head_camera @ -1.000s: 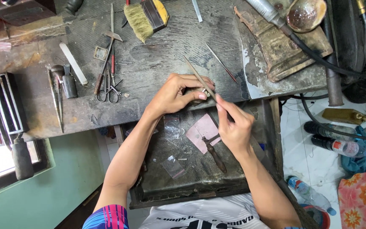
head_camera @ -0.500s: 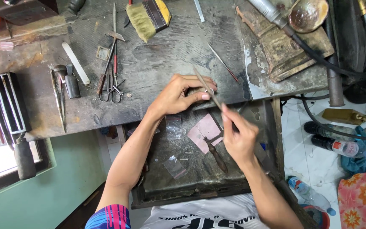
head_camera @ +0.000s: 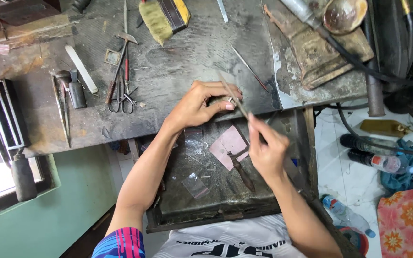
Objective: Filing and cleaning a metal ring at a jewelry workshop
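Observation:
My left hand (head_camera: 201, 102) pinches a small metal piece (head_camera: 220, 101) against the front edge of the dark workbench (head_camera: 177, 52). My right hand (head_camera: 266, 150) grips a long thin metal file (head_camera: 232, 94), whose tip lies across that piece. Both hands hover over an open metal drawer (head_camera: 225, 191) under the bench. In the drawer lie a pink paper (head_camera: 229, 145), a tool with a wooden handle (head_camera: 241, 172) and small clear plastic bags (head_camera: 196, 185).
On the bench lie scissors (head_camera: 121, 98), tweezers (head_camera: 63, 112), a white stick (head_camera: 82, 75), a brush (head_camera: 161, 14) and a thin rod (head_camera: 249, 69). A torch with black hose (head_camera: 340, 38) sits at upper right. Plastic bottles (head_camera: 378, 160) and floral cloth (head_camera: 407, 220) lie on the floor at right.
My right hand has drawn the file down and to the right across the piece, then stays near the drawer's right side. My left hand holds its place.

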